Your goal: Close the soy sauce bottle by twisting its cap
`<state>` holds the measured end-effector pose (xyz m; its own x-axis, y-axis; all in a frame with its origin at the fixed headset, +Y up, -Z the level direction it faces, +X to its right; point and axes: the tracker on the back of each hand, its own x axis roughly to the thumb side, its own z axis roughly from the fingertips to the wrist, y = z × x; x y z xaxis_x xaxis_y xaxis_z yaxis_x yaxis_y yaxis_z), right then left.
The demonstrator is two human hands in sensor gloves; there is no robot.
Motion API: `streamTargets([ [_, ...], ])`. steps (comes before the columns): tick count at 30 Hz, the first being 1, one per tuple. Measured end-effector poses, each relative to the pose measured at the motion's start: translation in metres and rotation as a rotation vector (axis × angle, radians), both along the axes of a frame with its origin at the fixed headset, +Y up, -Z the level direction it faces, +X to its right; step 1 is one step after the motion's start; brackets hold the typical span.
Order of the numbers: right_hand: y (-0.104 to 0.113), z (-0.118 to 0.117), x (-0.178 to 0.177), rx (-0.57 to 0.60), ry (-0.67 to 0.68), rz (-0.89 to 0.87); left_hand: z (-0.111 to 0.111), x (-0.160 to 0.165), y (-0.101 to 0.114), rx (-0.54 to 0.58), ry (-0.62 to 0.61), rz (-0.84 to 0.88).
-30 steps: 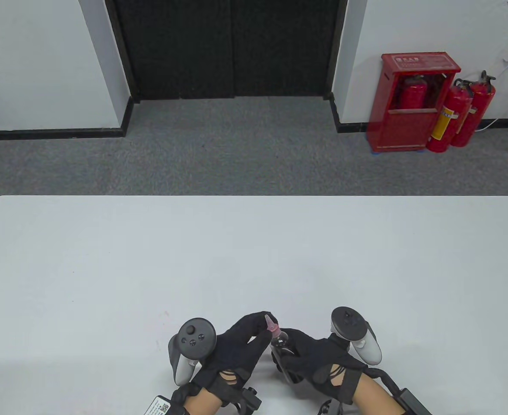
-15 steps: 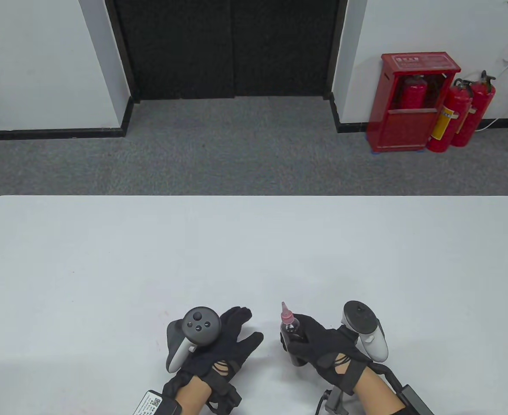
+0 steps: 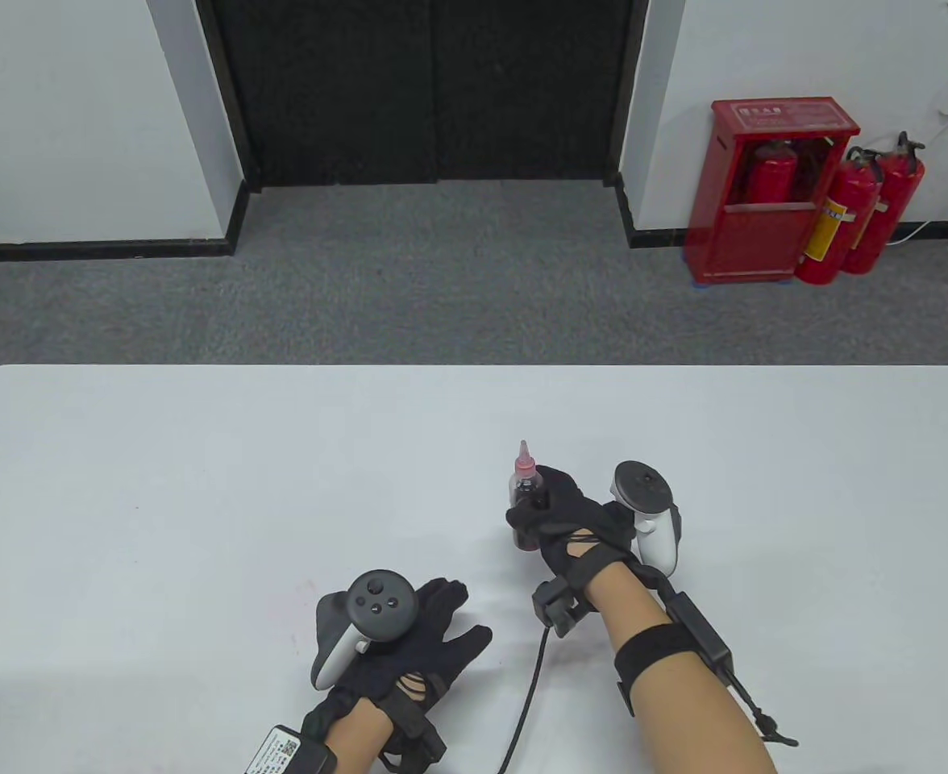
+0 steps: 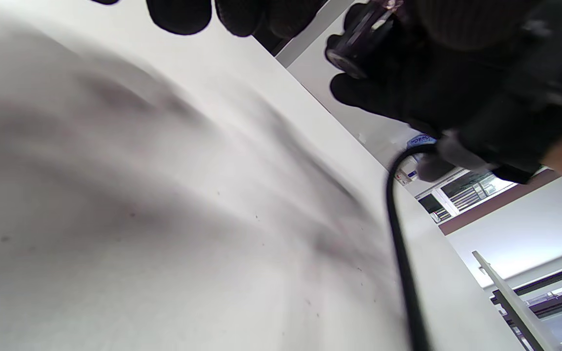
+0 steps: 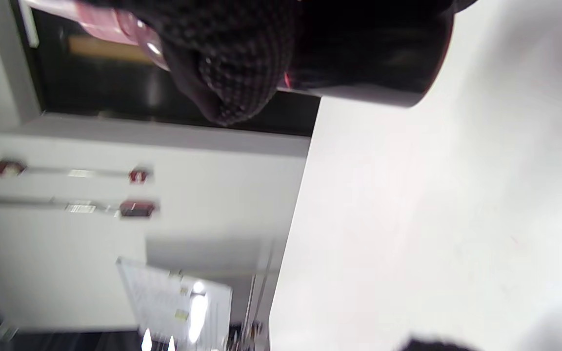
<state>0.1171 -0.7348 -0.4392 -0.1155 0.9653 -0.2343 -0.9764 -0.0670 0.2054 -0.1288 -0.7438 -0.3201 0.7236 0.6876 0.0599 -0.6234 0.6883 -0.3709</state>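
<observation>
White table: right hand grips bottle; left hand flat, empty.

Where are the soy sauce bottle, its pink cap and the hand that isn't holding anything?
soy sauce bottle [image 3: 525,516], table view, dark body just left of the fingers.
pink cap [image 3: 524,465], table view, the cone's base.
left hand [image 3: 422,653], table view, back of the glove.

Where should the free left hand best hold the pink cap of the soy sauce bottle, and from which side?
Probably around the cap's wide ribbed base, coming from the left: the nozzle above tapers to a thin point, and the right hand already wraps the bottle from the right. The left hand lies flat on the table.
</observation>
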Motion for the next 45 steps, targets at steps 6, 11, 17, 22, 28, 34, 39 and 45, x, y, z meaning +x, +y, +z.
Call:
streamTargets([
  [6, -0.031, -0.016, -0.019, -0.07, -0.067, 0.185, -0.002, -0.003, -0.001, -0.015, 0.012, -0.002],
  [11, -0.044, -0.021, -0.024, -0.087, -0.041, 0.306, -0.002, -0.003, -0.001, -0.024, 0.013, -0.006],
  [17, -0.044, -0.018, -0.02, -0.068, 0.003, 0.266, -0.004, -0.004, -0.003, -0.033, 0.017, -0.03],
  [22, -0.028, 0.009, 0.01, -0.009, 0.041, 0.28, -0.016, -0.036, 0.011, 0.103, 0.118, -0.105],
  [28, -0.007, 0.058, 0.062, 0.04, 0.163, 0.457, -0.029, -0.074, 0.014, 0.103, 0.148, -0.186],
  [34, -0.02, 0.078, 0.083, 0.146, 0.235, 0.685, -0.033, -0.078, 0.007, 0.082, 0.123, -0.283],
  [39, -0.017, 0.085, 0.075, 0.142, 0.368, 0.709, -0.031, -0.076, 0.002, 0.054, 0.114, -0.315],
  [45, -0.01, 0.086, 0.072, 0.169, 0.378, 0.696, -0.027, -0.075, 0.005, 0.074, 0.107, -0.317],
])
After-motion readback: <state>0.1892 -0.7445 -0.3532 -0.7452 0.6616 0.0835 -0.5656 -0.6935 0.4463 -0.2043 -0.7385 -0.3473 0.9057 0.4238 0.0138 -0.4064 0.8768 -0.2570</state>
